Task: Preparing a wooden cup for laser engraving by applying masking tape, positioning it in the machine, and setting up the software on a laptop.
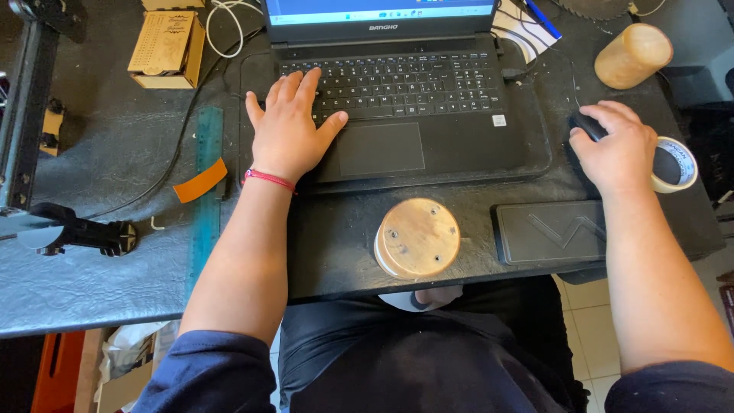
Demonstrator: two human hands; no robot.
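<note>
— Dark, scuffed desk (99,268), seen from the head camera. On it?

— Black laptop (397,99) at centre. Left hand (287,130) flat on its keyboard, fingers spread, gripping nothing. Right hand (615,149) curled around a black mouse (587,126), beside a tape roll (677,164).

— Nearer the edge?

— Round wooden disc (418,239), just left of a dark pad (550,232). Teal ruler (206,191) far left.

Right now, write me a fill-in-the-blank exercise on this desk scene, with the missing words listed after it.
1. The left hand rests on the laptop's ____.
2. The right hand covers a black ____.
3. The roll of tape lies just to the ____ of the right hand.
4. The round wooden disc lies at the table's near edge, in front of the ____.

Missing words: keyboard; mouse; right; laptop
</note>
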